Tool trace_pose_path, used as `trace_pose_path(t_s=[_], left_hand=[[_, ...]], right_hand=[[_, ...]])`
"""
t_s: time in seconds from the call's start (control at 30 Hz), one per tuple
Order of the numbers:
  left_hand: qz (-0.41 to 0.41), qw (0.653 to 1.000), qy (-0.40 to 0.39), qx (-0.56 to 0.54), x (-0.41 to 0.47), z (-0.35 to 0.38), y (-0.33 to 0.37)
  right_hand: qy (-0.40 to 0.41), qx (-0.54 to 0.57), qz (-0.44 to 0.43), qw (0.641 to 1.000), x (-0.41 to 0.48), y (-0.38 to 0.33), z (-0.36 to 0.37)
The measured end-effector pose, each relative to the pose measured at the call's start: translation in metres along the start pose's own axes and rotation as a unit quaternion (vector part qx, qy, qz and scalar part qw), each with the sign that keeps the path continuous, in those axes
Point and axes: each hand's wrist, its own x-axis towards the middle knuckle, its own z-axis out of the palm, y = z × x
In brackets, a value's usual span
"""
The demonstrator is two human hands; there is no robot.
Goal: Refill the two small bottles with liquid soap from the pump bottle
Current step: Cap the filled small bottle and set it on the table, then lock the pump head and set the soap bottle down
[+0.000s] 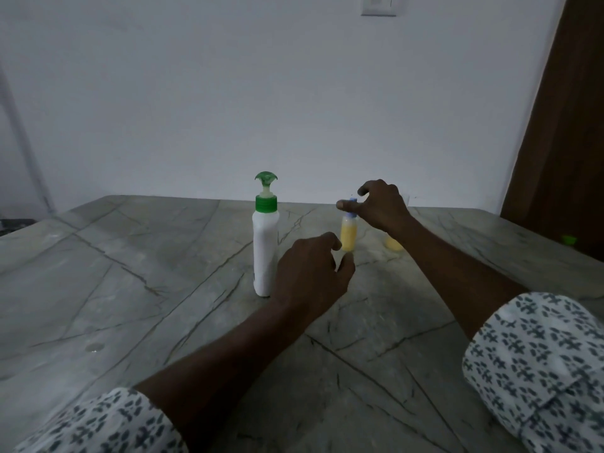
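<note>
A white pump bottle (pixel 265 250) with a green collar and green pump head stands upright on the marble table (pixel 130 289). Right of it stands a small bottle (pixel 348 235) holding yellow liquid, topped by a blue cap. My right hand (pixel 379 204) pinches that blue cap from above with thumb and fingers. My left hand (pixel 313 276) hovers at the small bottle's base with loosely curled fingers, thumb close to it; whether it touches is unclear. A second small bottle (pixel 394 244) with yellow liquid is mostly hidden behind my right forearm.
A white wall rises just behind the table's far edge. A brown wooden panel (pixel 562 125) stands at the right. A small green object (pixel 568 239) lies near the table's right edge. A wall socket plate (pixel 379 4) sits high up.
</note>
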Motion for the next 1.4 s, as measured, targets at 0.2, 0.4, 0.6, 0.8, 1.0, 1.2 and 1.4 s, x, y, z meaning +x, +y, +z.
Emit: trace_pose_path(t_s=[0.2,0.4,0.6,0.8,1.0,1.2,1.4], left_hand=[[0.043,0.962,0.266,-0.042,0.006,-0.034,0.010],[-0.216,0.943,0.245,-0.062,0.007,-0.056,-0.026],[-0.280,0.948,0.074,-0.131,0.004,-0.045,-0.037],[-0.295,0.923,0.038,-0.245,0.013,-0.056,-0.053],[-0.262,0.920,-0.038,-0.290,0.016,-0.065,-0.066],[-0.244,0.944,-0.004,-0.221,0.013,-0.059,-0.055],[-0.234,0.952,0.018,-0.195,0.011,-0.056,-0.045]], right_hand=[[0.059,0.158,-0.081,0.982,-0.031,-0.047,-0.019],[-0.105,0.273,-0.103,0.951,-0.063,-0.095,-0.012],[-0.147,0.253,-0.108,0.950,-0.070,-0.116,0.009],[-0.185,0.247,-0.088,0.947,-0.062,-0.115,-0.008],[-0.043,0.249,-0.066,0.965,-0.049,-0.115,-0.048],[-0.052,0.024,-0.099,0.993,-0.042,-0.155,-0.065],[-0.102,-0.142,-0.101,0.979,-0.042,-0.194,-0.052]])
